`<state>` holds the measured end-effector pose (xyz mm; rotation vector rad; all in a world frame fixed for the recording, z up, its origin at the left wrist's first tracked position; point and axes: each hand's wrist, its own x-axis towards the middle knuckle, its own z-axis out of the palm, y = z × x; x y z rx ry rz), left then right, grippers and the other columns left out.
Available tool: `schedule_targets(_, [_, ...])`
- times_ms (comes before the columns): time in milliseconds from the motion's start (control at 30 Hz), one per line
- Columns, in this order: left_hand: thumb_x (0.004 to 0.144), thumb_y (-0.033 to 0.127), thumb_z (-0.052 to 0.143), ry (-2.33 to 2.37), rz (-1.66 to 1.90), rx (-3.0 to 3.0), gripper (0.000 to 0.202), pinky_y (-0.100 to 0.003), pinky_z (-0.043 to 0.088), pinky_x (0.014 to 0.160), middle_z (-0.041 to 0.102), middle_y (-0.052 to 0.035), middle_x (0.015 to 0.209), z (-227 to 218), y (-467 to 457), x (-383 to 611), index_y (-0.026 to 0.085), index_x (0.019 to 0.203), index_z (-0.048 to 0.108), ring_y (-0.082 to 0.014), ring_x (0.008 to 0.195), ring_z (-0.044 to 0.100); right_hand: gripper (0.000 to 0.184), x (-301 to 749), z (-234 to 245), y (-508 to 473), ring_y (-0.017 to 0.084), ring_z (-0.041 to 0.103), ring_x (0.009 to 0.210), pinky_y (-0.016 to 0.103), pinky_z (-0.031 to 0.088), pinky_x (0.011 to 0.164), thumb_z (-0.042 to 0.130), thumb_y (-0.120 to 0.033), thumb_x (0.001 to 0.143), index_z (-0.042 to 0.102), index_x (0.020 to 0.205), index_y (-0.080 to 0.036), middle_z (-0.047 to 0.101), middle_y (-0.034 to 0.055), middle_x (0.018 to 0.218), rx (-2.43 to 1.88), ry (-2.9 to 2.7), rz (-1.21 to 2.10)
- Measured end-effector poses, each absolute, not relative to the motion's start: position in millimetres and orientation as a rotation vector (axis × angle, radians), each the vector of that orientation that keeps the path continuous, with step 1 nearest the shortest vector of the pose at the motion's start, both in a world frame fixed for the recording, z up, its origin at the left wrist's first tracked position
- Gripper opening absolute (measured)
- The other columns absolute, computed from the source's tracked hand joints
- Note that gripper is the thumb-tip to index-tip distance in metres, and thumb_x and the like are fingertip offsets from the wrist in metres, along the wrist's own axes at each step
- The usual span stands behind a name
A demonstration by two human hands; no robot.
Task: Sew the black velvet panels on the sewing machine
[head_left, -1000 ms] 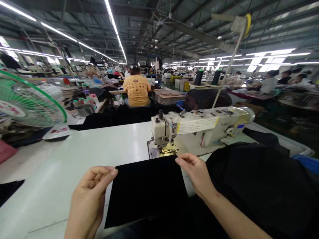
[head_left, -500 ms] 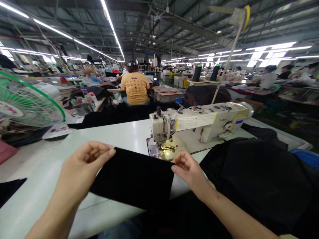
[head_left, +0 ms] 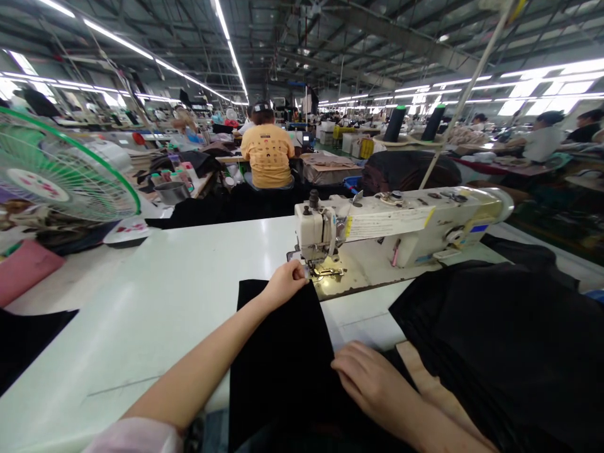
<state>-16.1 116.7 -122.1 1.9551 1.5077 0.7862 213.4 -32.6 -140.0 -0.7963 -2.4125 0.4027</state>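
A black fabric piece (head_left: 278, 352) lies on the white table (head_left: 155, 302), running from the near edge up to the sewing machine (head_left: 396, 229). My left hand (head_left: 285, 283) reaches forward and pinches the fabric's far corner right beside the presser foot (head_left: 325, 272). Its fingers are closed on the cloth. My right hand (head_left: 372, 380) rests near the table's front edge, fingers curled over the fabric's right side, pressing it down.
A heap of black cloth (head_left: 500, 340) fills the right side. A green-rimmed fan (head_left: 51, 173) and a pink item (head_left: 23, 270) stand at the left. A person in a yellow shirt (head_left: 268, 156) sits ahead, with other workers beyond.
The fabric, held up by both hands before, now lies flat on the table. My left hand moved forward to the presser foot; my right hand dropped back toward the front edge.
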Motion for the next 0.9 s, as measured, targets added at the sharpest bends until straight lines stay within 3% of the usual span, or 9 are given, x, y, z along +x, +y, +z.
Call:
schedule_targets(133, [0.069,0.010,0.057,1.533,0.800,1.953,0.014,-0.025,0.039,0.061,0.055,0.0040,0.063,-125.9,124.4,-16.5,0.021,0.066,0.049,-0.0133,0.062,0.052,0.020,213.5,-140.8,-28.9,0.023,0.057,0.080,0.036,0.051,0.070,0.045,-0.002,0.091,0.058,0.096,-0.017,0.063,0.0065,0.088,-0.804,-2.450,0.252])
schedule_targets(500, [0.069,0.010,0.065,1.616,0.753,2.008,0.014,-0.025,0.044,0.057,0.058,0.0039,0.062,-127.7,158.2,-12.3,0.019,0.072,0.055,-0.0146,0.059,0.057,0.025,200.8,-149.1,-12.5,0.024,0.061,0.092,0.040,0.055,0.079,0.047,0.001,0.084,0.059,0.095,-0.018,0.066,0.0087,0.098,-0.815,-2.308,0.346])
schedule_targets(600, [0.076,0.013,0.065,1.705,0.860,2.058,0.017,-0.036,0.052,0.078,0.068,-0.0059,0.088,-122.2,143.1,-10.9,0.017,0.092,0.060,-0.0230,0.086,0.064,0.026,203.4,-146.5,-14.7,0.025,0.063,0.095,0.042,0.057,0.084,0.047,0.001,0.085,0.061,0.098,-0.017,0.068,0.0105,0.101,-0.795,-2.338,0.302])
schedule_targets(700, [0.082,0.014,0.062,1.757,0.983,2.156,0.035,-0.051,0.042,0.102,0.059,-0.0170,0.125,-112.0,101.4,-7.7,0.014,0.117,0.056,-0.0319,0.121,0.051,0.029,206.8,-143.4,-18.2,0.025,0.063,0.102,0.042,0.057,0.090,0.047,0.001,0.085,0.063,0.102,-0.015,0.069,0.0121,0.108,-0.799,-2.359,0.304])
schedule_targets(767, [0.088,0.016,0.058,1.595,0.909,2.352,0.027,-0.049,0.045,0.101,0.061,-0.0144,0.122,-108.5,60.5,-5.6,0.016,0.115,0.059,-0.0296,0.116,0.054,0.031,208.7,-142.1,-20.6,0.026,0.063,0.107,0.043,0.056,0.094,0.046,0.001,0.085,0.064,0.106,-0.015,0.069,0.0128,0.112,-0.811,-2.369,0.313])
schedule_targets(833, [0.091,0.016,0.054,1.251,0.680,2.573,0.016,-0.039,0.053,0.088,0.067,-0.0080,0.103,-111.2,19.8,-5.1,0.020,0.103,0.064,-0.0231,0.097,0.062,0.034,209.9,-141.3,-21.9,0.026,0.062,0.110,0.043,0.055,0.098,0.046,0.000,0.085,0.065,0.109,-0.014,0.069,0.0130,0.115,-0.827,-2.383,0.331])
schedule_targets(900, [0.091,0.013,0.052,1.045,0.542,2.718,0.020,-0.036,0.055,0.085,0.068,-0.0079,0.102,-119.2,-8.7,-7.2,0.019,0.105,0.065,-0.0224,0.095,0.063,0.036,209.7,-140.9,-20.7,0.025,0.061,0.112,0.043,0.054,0.100,0.046,-0.001,0.085,0.065,0.112,-0.014,0.069,0.0125,0.117,-0.843,-2.397,0.361])
